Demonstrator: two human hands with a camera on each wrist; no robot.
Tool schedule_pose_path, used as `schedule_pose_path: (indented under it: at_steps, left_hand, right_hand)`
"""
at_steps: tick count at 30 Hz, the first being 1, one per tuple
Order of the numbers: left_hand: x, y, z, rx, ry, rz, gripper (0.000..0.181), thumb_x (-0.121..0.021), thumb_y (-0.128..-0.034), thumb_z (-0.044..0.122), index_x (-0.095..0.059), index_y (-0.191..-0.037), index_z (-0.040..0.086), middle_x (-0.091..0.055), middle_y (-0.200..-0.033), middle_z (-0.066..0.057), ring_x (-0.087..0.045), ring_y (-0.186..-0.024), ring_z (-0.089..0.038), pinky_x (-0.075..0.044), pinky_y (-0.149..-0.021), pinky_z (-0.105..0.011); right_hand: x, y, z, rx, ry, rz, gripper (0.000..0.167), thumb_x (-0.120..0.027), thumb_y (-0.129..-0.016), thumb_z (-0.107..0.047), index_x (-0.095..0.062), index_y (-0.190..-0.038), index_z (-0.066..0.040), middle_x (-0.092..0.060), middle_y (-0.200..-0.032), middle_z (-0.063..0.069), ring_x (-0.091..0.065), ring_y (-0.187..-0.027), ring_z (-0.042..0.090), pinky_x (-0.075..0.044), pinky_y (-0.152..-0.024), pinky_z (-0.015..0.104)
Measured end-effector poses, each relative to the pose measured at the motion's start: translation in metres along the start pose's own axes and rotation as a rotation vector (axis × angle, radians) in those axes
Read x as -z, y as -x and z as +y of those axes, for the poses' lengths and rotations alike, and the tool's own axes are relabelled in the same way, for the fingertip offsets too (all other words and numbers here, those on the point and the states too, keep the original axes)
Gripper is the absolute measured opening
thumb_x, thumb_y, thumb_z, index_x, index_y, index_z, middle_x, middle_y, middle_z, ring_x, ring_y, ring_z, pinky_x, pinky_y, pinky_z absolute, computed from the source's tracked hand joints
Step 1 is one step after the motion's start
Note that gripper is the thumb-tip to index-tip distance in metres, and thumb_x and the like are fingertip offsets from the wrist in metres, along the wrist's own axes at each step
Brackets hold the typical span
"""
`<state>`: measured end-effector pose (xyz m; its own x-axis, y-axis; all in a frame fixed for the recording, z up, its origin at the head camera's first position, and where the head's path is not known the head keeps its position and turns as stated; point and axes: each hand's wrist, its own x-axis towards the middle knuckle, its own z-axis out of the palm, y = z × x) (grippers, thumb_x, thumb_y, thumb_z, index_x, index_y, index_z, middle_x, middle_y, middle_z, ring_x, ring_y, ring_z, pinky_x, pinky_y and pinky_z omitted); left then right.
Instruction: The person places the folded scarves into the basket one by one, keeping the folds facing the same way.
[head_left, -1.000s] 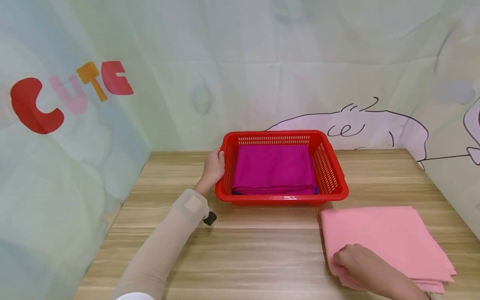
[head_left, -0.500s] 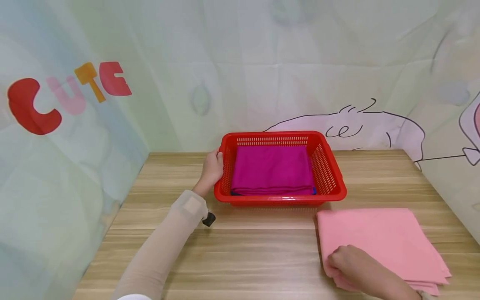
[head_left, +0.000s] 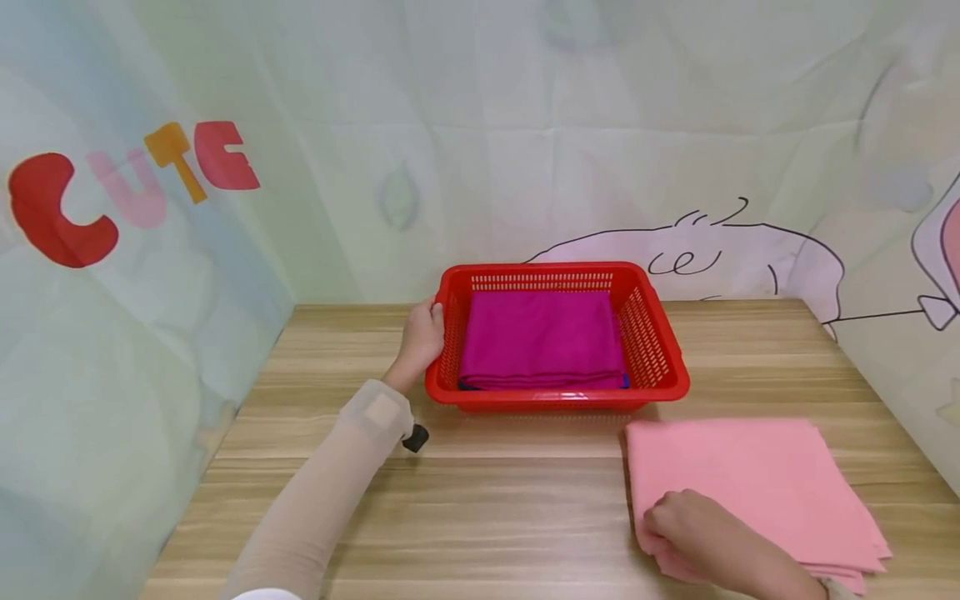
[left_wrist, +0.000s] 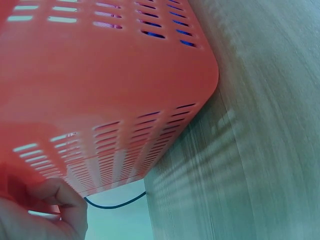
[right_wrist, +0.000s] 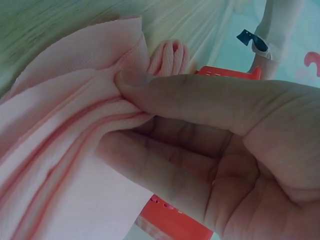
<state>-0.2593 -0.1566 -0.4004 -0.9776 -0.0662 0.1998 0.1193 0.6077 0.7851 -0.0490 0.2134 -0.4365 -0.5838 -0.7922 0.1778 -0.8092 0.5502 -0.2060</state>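
A red plastic basket (head_left: 557,395) stands at the back of the table. My left hand (head_left: 422,337) grips its left rim, and the thumb and a curled finger at that edge show in the left wrist view. Inside the basket lies a folded magenta cloth (head_left: 540,337), with a bit of blue (head_left: 626,381) peeking out beneath. To the front right is a folded pink cloth (head_left: 750,483). My right hand (head_left: 701,529) pinches its near left edge, thumb on top; several gathered layers (right_wrist: 75,120) show in the right wrist view.
The wood-grain table (head_left: 510,500) meets a printed curtain wall (head_left: 480,167) right behind the basket. Another printed side with CUTE lettering (head_left: 217,156) rises along the left edge. A black device (head_left: 415,438) sits on the left wrist.
My right hand and the pink cloth have shifted slightly left relative to the basket. The left hand keeps its hold on the rim. The whole view has drifted a little.
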Motion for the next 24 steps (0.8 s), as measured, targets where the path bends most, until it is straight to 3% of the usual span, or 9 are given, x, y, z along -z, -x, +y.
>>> schedule_pose_path:
  at_steps: [7, 13, 17, 24]
  left_hand:
    - [-0.001, -0.002, -0.004, 0.001, 0.002, -0.002, 0.032, -0.037, -0.1077, 0.008, -0.058, -0.123, -0.012, -0.060, -0.093, -0.024, -0.059, -0.085, -0.035, -0.051, -0.081, -0.046]
    - [-0.001, -0.002, -0.007, -0.034, 0.019, 0.019, 0.030, -0.039, -0.1074, 0.009, -0.060, -0.116, -0.011, -0.060, -0.086, -0.019, -0.059, -0.078, -0.030, -0.052, -0.075, -0.041]
    - [-0.001, -0.002, -0.003, -0.006, -0.007, 0.000, 0.031, -0.037, -0.1080, 0.009, -0.059, -0.119, -0.012, -0.060, -0.091, -0.023, -0.059, -0.084, -0.035, -0.051, -0.079, -0.047]
    - [-0.001, -0.001, -0.003, -0.002, -0.004, 0.004, 0.031, -0.038, -0.1080, 0.009, -0.060, -0.117, -0.011, -0.059, -0.088, -0.021, -0.059, -0.082, -0.033, -0.052, -0.077, -0.045]
  right_hand:
    - [-0.001, -0.004, -0.004, -0.023, -0.015, -0.021, 0.038, -0.061, -0.058, 0.007, -0.038, -0.055, -0.023, -0.016, -0.062, -0.021, -0.014, -0.059, -0.002, -0.017, -0.050, 0.010]
    - [0.000, -0.008, -0.008, -0.040, -0.015, -0.048, 0.038, -0.062, -0.060, 0.006, -0.040, -0.054, -0.023, -0.017, -0.060, -0.022, -0.015, -0.057, -0.002, -0.017, -0.049, 0.010]
    - [0.000, -0.009, -0.009, -0.020, -0.016, -0.035, 0.038, -0.063, -0.060, 0.006, -0.040, -0.054, -0.023, -0.015, -0.062, -0.022, -0.014, -0.058, -0.002, -0.014, -0.049, 0.010]
    - [-0.003, -0.012, -0.010, 0.044, 0.016, 0.022, 0.039, -0.062, -0.055, 0.006, -0.035, -0.054, -0.022, -0.011, -0.065, -0.019, -0.010, -0.061, -0.001, -0.009, -0.051, 0.010]
